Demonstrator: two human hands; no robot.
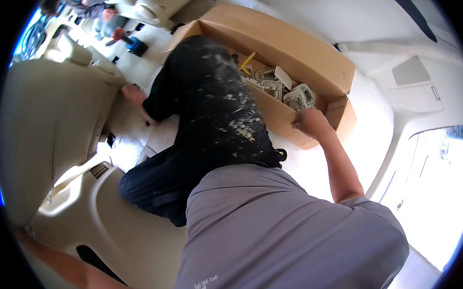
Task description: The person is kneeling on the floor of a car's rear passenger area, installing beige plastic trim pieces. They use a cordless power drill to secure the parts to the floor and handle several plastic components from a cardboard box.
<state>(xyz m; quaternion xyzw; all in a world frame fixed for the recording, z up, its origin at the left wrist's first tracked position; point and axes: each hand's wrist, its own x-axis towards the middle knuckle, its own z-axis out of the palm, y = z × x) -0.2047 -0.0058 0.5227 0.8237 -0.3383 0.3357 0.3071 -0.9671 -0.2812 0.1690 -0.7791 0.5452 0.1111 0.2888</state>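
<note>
My right hand is closed at the near wall of a long brown cardboard box, its fingers curled at the top edge. Inside the box, close to that hand, lie several pale plastic housings and a yellow tool or strip whose kind I cannot make out. My left forearm reaches out at the lower left beside a beige seat. The left hand itself is hidden at the seat's lower edge and the dark rim.
My bent leg in paint-spotted black trousers covers part of the box. Beyond the seat stands a red and blue power tool. Another person's hand is blurred at the upper left. A bright window lies on the right.
</note>
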